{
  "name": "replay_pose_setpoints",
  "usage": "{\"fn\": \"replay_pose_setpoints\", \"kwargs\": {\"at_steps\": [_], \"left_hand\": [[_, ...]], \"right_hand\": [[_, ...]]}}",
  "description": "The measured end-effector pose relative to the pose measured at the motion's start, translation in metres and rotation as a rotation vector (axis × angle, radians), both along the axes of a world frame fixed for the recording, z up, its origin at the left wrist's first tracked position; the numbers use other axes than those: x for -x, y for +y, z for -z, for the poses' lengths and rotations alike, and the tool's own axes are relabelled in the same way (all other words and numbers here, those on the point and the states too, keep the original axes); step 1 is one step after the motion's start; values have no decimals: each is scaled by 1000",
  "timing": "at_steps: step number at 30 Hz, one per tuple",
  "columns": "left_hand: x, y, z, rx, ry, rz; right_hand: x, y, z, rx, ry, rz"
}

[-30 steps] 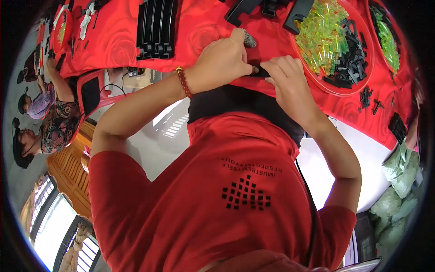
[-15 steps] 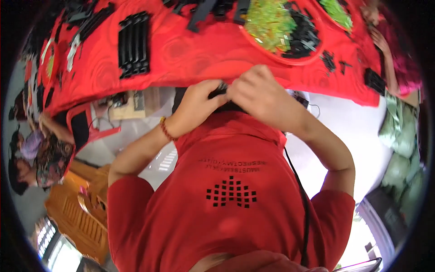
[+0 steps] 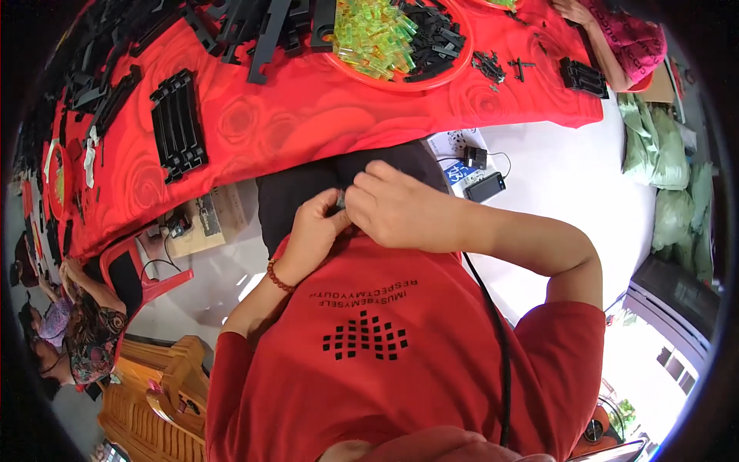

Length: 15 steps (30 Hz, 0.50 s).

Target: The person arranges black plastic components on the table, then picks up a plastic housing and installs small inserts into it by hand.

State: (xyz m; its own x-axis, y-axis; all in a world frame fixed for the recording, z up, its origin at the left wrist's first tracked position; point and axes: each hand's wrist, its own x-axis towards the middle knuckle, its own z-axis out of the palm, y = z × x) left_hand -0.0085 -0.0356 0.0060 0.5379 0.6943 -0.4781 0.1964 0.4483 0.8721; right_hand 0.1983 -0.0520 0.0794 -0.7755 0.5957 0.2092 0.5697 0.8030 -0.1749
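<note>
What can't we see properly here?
Greyish thing between the left hand and right hand: head view, mostly covered by those hands.
Far red tray: head view, cut off by the upper edge.
Person with pink sleeve: head view, mostly cut off by the dark rim.

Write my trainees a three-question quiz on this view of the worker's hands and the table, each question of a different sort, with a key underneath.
1. Multiple choice: which wrist wears the beaded bracelet?
(a) left
(b) right
(c) both

2. True or false: the left hand and the right hand are held far apart.

3. Fill the gap: the round red tray holds small black parts and translucent ______ pieces.

Key
1. (a)
2. False: they are close together in front of the body, at a small greyish thing that is mostly hidden.
3. Yellow-green
</note>
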Motion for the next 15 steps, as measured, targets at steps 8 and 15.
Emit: {"fn": "replay_pose_setpoints", "kwargs": {"at_steps": [8,15], "left_hand": [[-3,40,-33,165,-327,24],[-4,37,-25,513,-620,-27]], "right_hand": [[-16,27,-26,26,88,224],[-2,26,-16,93,406,447]]}}
